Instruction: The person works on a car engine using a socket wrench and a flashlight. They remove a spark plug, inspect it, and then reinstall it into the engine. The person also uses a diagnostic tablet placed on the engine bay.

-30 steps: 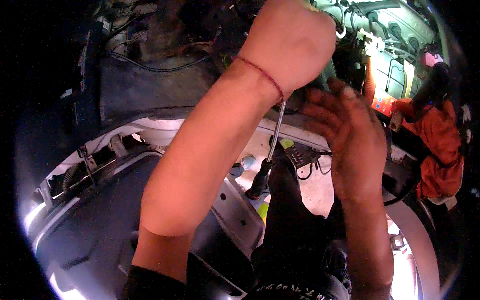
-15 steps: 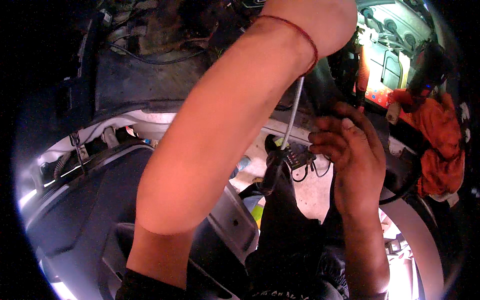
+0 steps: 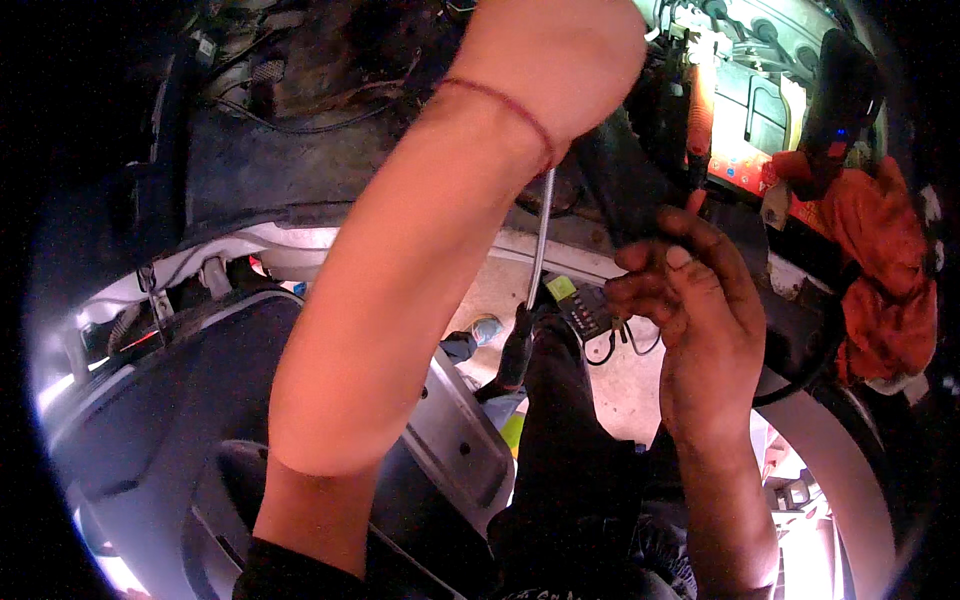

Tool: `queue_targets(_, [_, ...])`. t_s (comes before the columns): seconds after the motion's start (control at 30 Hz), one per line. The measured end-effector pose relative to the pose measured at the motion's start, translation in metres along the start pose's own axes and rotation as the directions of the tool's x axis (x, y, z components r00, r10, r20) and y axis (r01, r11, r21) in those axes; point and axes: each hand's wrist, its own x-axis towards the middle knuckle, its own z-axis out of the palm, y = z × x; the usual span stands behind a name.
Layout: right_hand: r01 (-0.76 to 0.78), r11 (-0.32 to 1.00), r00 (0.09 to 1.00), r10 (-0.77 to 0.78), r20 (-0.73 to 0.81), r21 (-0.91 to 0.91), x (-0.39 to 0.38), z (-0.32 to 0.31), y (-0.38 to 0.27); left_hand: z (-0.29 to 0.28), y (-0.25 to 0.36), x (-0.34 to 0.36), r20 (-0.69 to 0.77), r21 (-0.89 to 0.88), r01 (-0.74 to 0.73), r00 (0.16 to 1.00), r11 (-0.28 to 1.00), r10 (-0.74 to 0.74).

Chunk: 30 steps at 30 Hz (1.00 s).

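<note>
My left hand reaches to the top centre, its back toward me and its fingers hidden by the hand and the frame edge. Under its wrist hangs a thin silver rod ending in a dark grip; whether the hand holds it, I cannot see. My right hand, dark-stained, hovers right of the rod with fingers apart, loosely bent and apparently empty. Just above its fingertips is an orange cylindrical tool.
A lit engine with an orange-edged panel sits upper right, beside a black device and red cloths. A dark plastic panel fills the lower left. A small keypad-like device and someone's shoe are below on the floor.
My left hand rose to the right, then shifted back left, slightly higher than at first. My right hand has moved lower. The rod's upper part swung right, then back left.
</note>
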Motion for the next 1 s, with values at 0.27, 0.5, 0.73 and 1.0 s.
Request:
queue_targets(0.27, [-0.009,1.000,0.999,0.009,0.042,-0.002,-0.003,-0.009,0.001,0.071,-0.018,0.049,0.009,0.297,-0.148,0.988,0.943,0.153])
queue_targets(0.5, [-0.027,1.000,0.998,0.027,0.065,-0.003,-0.001,-0.013,-0.002,0.067,-0.033,0.073,0.289,0.381,-0.236,0.949,0.894,0.127])
queue_targets(0.73, [-0.066,0.996,0.996,0.069,0.053,-0.060,0.000,-0.011,-0.007,0.037,-0.024,0.040,0.052,0.076,-0.149,0.988,0.986,0.145])
queue_targets(1.0, [-0.069,0.991,0.997,0.072,0.024,-0.118,0.001,-0.007,-0.006,0.004,-0.013,0.015,0.023,-0.199,0.004,1.000,0.980,0.000])
